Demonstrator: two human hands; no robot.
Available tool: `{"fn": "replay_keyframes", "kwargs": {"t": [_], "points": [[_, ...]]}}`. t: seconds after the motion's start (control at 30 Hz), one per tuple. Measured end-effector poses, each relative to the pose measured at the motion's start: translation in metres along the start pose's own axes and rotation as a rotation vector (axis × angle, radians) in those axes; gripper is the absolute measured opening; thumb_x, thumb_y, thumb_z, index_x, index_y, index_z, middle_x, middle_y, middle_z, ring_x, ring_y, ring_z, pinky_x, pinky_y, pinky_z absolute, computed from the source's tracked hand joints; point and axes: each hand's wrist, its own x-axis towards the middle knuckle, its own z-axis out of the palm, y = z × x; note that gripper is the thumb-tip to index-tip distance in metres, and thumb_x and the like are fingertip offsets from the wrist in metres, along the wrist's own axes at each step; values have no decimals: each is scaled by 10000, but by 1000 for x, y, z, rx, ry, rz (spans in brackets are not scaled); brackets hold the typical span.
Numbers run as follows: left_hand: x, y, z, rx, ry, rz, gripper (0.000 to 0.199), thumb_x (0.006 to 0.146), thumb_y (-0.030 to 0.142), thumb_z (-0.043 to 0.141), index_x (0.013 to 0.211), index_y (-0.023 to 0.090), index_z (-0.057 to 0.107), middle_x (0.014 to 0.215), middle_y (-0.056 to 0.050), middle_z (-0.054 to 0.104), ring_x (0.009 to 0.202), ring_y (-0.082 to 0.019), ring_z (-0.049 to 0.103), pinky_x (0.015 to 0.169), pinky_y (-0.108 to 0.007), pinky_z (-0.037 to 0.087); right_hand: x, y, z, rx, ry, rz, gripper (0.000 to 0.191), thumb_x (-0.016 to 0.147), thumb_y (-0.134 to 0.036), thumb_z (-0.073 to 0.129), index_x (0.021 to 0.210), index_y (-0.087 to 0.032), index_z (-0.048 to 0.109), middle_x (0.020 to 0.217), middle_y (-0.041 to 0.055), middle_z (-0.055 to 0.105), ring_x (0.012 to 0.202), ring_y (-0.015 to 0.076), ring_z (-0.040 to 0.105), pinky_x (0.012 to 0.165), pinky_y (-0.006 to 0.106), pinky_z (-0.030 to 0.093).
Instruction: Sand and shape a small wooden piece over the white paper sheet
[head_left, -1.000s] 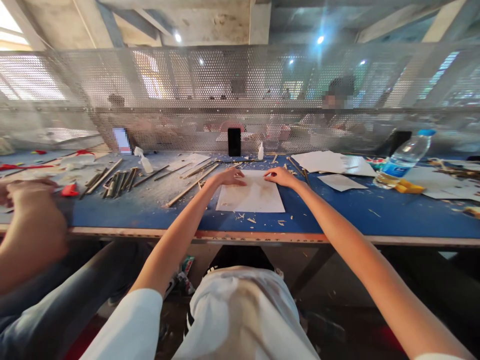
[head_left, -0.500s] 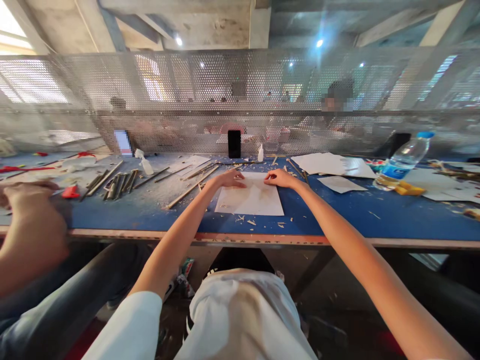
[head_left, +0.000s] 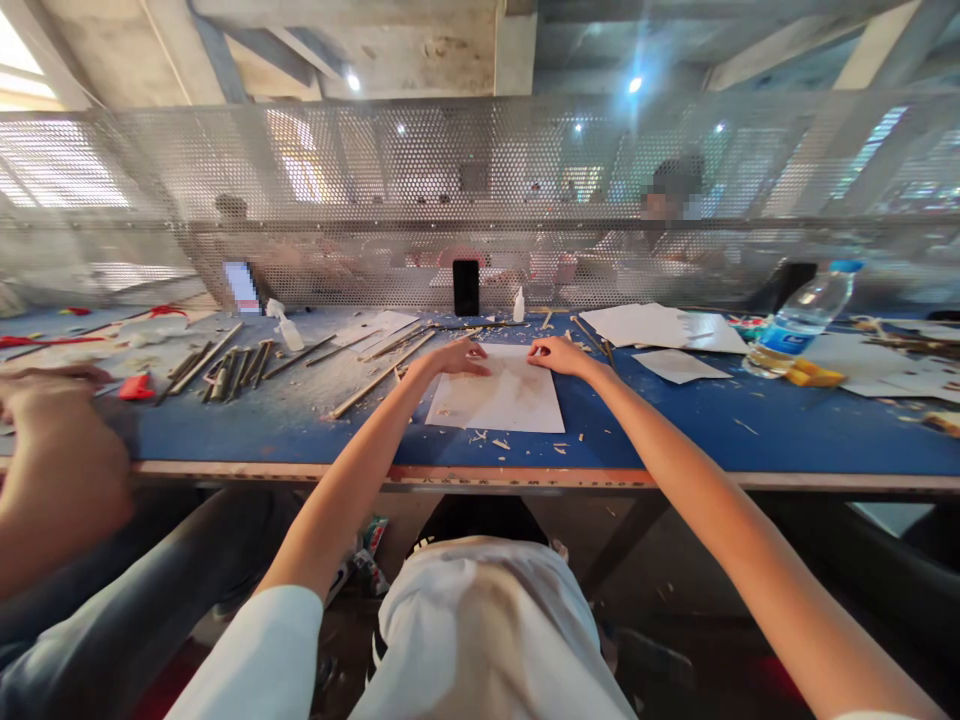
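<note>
A white sheet (head_left: pixel 499 403) lies on the blue tabletop in front of me, with wood shavings on and around it. My left hand (head_left: pixel 461 357) rests over its upper left part, fingers spread. At the sheet's upper right edge is my right hand (head_left: pixel 553 355), its thumb and fingers pinched together; what they hold, if anything, is too small to make out. Thin wooden sticks (head_left: pixel 382 375) lie left of the sheet.
A black phone (head_left: pixel 466 288) and a small white bottle (head_left: pixel 519 305) stand behind the sheet. Papers (head_left: pixel 660 328) and a water bottle (head_left: pixel 802 320) are at the right. Another person's arm (head_left: pixel 64 470) reaches in at the far left, near short sticks (head_left: pixel 236 372).
The view has shifted very slightly. Both of my hands keep nearly the same pose at the sheet.
</note>
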Motion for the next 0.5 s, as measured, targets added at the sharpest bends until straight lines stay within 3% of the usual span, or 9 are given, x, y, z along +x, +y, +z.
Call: {"fn": "replay_keyframes", "kwargs": {"t": [0.13, 0.3, 0.5], "points": [[1, 0, 0, 31, 10, -13, 594, 894, 540, 861, 1374, 208, 751, 1371, -105, 749, 1208, -331, 699, 1015, -372, 545, 0, 0, 1, 49, -62, -11, 222, 861, -407, 825, 921, -193, 824, 846, 52, 784, 752, 198, 657, 701, 279, 441], [-1, 4, -1, 29, 7, -27, 604, 896, 536, 856, 1387, 203, 747, 1368, -116, 749, 1204, -338, 705, 1020, -384, 550, 0, 2, 2, 2, 9, 0, 222, 896, -383, 773, 972, -183, 827, 890, 67, 786, 768, 200, 650, 684, 279, 417], [-4, 11, -2, -23, -14, -59, 605, 893, 498, 868, 1408, 209, 736, 1418, -117, 727, 1257, -338, 694, 1037, -377, 553, 0, 1, 0, -48, -24, -15, 238, 903, -429, 783, 972, -206, 829, 912, 74, 798, 784, 213, 664, 695, 287, 415]]}}
